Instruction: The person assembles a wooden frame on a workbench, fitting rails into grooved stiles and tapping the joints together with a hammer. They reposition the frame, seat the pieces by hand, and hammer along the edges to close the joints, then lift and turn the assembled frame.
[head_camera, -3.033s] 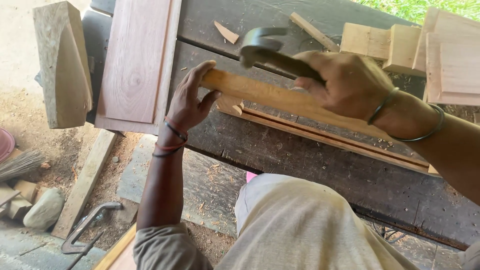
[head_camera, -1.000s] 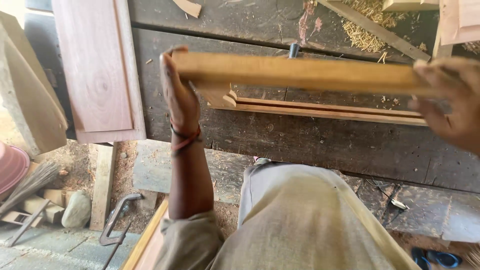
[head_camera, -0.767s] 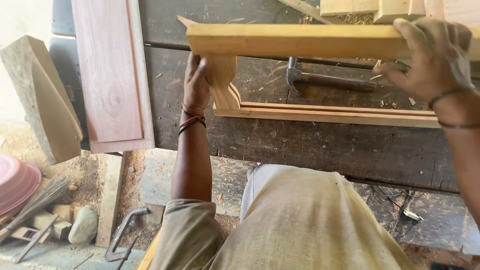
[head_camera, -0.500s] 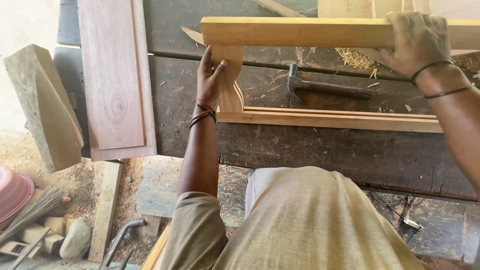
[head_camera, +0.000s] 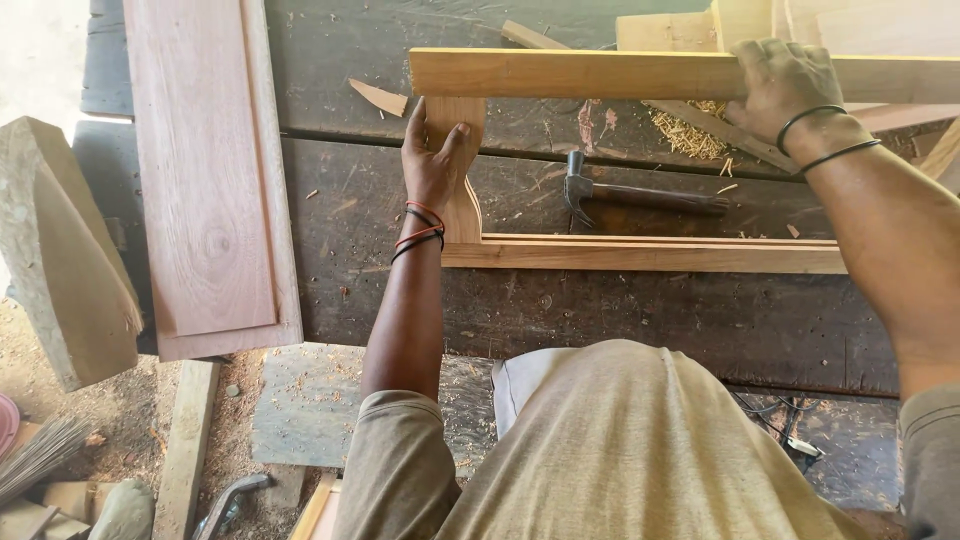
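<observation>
Since half a second back: left hand (head_camera: 437, 160) slid a touch lower on the short upright piece (head_camera: 458, 170), fingers flat and spread against it, thumb wrapped round the edge. Right hand (head_camera: 787, 88) same spot, curled over the top rail (head_camera: 600, 75) near its 3 o'clock end, gripping it. Wooden frame (head_camera: 640, 252) stands up off the dark workbench (head_camera: 600, 320), bottom rail on the bench at centre. Hammer (head_camera: 640, 195) lies flat inside the frame opening, head toward 9 o'clock. Reddish panel (head_camera: 205, 170) lies at 9 o'clock, well apart from the frame. Shavings (head_camera: 690, 130) under the top rail.
</observation>
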